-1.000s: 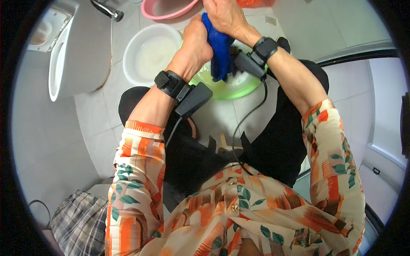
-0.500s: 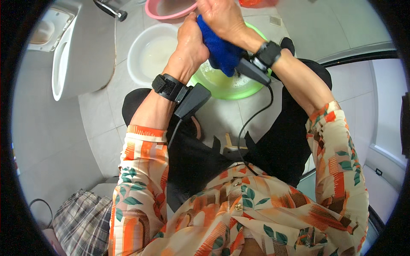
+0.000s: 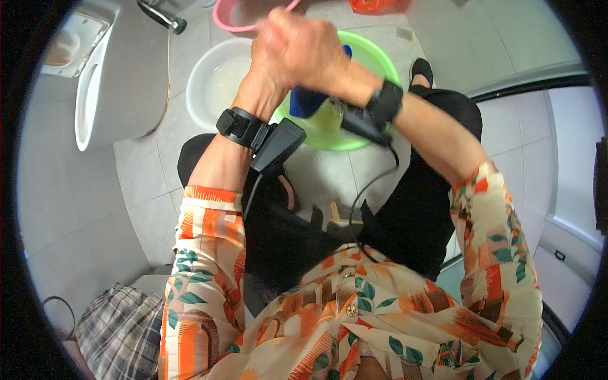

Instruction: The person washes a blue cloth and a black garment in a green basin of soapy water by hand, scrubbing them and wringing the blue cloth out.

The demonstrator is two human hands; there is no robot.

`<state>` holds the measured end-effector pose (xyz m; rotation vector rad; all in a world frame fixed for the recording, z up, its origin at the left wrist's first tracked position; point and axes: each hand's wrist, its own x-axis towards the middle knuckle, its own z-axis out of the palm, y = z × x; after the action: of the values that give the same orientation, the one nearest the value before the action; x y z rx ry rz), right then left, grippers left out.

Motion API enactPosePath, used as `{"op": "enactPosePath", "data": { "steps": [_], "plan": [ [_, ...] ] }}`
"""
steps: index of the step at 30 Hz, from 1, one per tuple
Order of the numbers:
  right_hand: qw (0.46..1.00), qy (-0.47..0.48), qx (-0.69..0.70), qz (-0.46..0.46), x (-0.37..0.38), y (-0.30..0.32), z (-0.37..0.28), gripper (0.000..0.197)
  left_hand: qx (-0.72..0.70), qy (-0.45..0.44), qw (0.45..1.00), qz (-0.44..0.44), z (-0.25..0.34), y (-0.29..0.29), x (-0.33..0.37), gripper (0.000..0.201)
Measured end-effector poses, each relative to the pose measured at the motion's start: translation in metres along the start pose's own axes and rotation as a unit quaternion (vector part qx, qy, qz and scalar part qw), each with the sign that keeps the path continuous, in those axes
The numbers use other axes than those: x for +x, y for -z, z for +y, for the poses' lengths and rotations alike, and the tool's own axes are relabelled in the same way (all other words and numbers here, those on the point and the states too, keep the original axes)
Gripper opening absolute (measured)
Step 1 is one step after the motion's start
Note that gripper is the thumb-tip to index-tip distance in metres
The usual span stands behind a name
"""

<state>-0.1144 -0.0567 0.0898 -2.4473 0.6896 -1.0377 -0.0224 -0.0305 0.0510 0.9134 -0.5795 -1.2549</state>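
Cloth [image 3: 307, 102], deep blue, mostly hidden behind the clasped hands; lower end showing just below the right hand [image 3: 310, 54], a scrap beside its wrist. Hangs above the green basin [image 3: 375, 54], nearer its left edge than its right. Both hands curled closed about the cloth, right lapped over the left hand [image 3: 265, 76]; too blurred to tell finger from finger. Basin's upper left rim behind the hands, water partly covered by a black wrist device [image 3: 367, 123]. Beyond the left edge, a white basin [image 3: 197, 82], overlapped by the left hand; farther up, a pink basin [image 3: 229, 26], cut off at the top.
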Motion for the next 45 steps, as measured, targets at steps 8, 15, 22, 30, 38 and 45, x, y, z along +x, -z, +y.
{"op": "enactPosePath", "data": {
  "steps": [8, 15, 22, 30, 38, 45],
  "plan": [
    [0.982, -0.081, 0.162, -0.056, 0.016, -0.013, 0.105, 0.021, -0.083, 0.107, 0.982, 0.133, 0.018, -0.024, 0.011, 0.044],
    [0.957, -0.267, 0.100, -0.057, -0.018, -0.003, 0.089, 0.057, -0.129, 0.142, 0.980, 0.058, 0.028, 0.007, 0.012, 0.051],
    [0.835, -0.395, 0.280, -0.259, -0.039, 0.025, 0.072, 0.063, -0.177, 0.111, 0.978, 0.029, 0.034, 0.015, 0.011, 0.047],
    [0.749, -0.384, 0.439, -0.315, -0.055, 0.022, 0.085, 0.078, -0.213, 0.124, 0.969, -0.014, 0.043, 0.014, 0.012, 0.051],
    [0.854, -0.299, 0.378, -0.196, -0.061, 0.051, 0.130, 0.030, -0.148, 0.083, 0.978, 0.121, 0.017, 0.011, 0.016, 0.046],
    [0.814, -0.286, 0.497, -0.093, -0.030, 0.067, 0.102, 0.033, -0.128, 0.083, 0.974, 0.166, 0.031, 0.021, 0.021, 0.038]
  ]
}}
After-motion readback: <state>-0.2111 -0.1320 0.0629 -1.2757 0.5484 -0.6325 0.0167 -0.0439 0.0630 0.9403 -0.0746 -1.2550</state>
